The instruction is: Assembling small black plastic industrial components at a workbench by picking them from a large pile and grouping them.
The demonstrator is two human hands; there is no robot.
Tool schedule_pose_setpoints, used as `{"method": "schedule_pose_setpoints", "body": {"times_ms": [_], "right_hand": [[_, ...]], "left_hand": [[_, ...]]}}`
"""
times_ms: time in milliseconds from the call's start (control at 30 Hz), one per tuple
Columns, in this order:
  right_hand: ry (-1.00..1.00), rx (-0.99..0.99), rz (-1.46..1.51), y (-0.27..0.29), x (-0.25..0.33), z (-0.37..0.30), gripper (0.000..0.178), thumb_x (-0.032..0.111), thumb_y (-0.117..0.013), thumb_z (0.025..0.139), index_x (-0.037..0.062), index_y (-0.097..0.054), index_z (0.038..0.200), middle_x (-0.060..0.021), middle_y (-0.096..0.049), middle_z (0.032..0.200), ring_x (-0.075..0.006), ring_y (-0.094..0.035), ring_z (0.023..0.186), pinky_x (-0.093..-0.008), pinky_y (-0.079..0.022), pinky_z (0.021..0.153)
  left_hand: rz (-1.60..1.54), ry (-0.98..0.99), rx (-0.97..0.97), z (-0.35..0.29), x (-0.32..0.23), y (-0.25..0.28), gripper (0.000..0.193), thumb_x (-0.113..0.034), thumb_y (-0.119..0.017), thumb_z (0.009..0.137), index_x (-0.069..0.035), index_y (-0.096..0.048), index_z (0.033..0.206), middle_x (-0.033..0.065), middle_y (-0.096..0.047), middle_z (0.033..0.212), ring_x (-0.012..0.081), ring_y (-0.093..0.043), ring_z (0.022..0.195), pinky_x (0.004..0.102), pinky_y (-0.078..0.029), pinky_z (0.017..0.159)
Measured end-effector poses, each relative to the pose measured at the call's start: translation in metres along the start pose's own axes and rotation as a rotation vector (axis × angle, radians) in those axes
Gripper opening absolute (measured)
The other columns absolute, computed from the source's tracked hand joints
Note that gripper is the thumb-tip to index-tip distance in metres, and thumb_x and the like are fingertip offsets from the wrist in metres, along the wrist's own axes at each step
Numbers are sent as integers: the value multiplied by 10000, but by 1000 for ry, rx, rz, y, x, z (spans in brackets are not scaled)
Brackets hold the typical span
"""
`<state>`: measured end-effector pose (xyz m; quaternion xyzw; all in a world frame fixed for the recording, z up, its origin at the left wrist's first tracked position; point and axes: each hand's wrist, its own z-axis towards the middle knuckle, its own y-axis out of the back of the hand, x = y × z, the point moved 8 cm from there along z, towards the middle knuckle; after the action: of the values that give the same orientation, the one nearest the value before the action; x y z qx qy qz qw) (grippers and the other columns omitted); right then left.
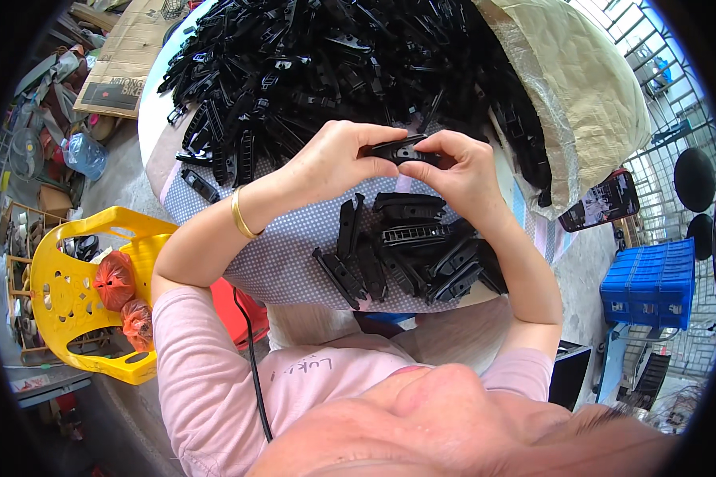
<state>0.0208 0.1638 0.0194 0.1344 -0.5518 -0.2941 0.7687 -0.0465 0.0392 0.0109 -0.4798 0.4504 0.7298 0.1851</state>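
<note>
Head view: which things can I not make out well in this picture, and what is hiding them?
All in the head view:
Held black part: its ends are partly covered by the left hand and the right hand.
Large pile of black parts: cut off by the top edge; overlapping pieces hide those beneath.
Phone: the image on its screen is too small to tell.
Red bags: their wrapping hides the contents.

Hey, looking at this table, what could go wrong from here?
The black part is pinched between the fingers of the left hand and right hand, so it might slip. Some of the loose black pieces lie close to the near edge of the table, so a forearm could knock one off. The big jumbled heap could slide if bumped.
</note>
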Motion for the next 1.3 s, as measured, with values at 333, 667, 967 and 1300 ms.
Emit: {"method": "schedule_pose_setpoints", "body": {"times_ms": [333, 667, 967, 1300], "right_hand": [[369, 152, -334, -2, 26, -5, 520, 237, -799, 641, 17, -603, 1071, -137, -617, 1003, -313, -578, 910, -381, -445, 854], [456, 123, -481, -5, 37, -10, 411, 196, -764, 679, 8, -603, 1006, -133, -631, 875, -297, -594, 832, -384, -438, 758], [435, 139, -465, -7, 33, -7, 427, 155, -762, 682, -6, -577, 1031, -142, -617, 878, -315, -590, 848, -379, -460, 757], [380, 78, -315, -1, 28, -4, 318, 117, -771, 667, -4, -639, 930, -148, -644, 825, -292, -625, 741, -329, -493, 662]], "left_hand": [[177, -218, -24, -6, -22, -2, 462, 22, -655, 750, 17, -542, 1198, 179, -647, 1031, 258, -657, 875, 305, -521, 767], [331, -393, -79, -9, -29, 0, 399, -17, -687, 705, -12, -614, 1097, 162, -659, 984, 297, -652, 850, 333, -526, 756], [343, -459, -107, -8, -31, -2, 408, -47, -693, 721, -26, -609, 1121, 172, -661, 940, 302, -650, 802, 352, -535, 722], [323, -486, -115, -12, -34, -2, 404, -28, -701, 719, -9, -616, 1113, 159, -666, 963, 266, -664, 806, 296, -540, 702]]}}
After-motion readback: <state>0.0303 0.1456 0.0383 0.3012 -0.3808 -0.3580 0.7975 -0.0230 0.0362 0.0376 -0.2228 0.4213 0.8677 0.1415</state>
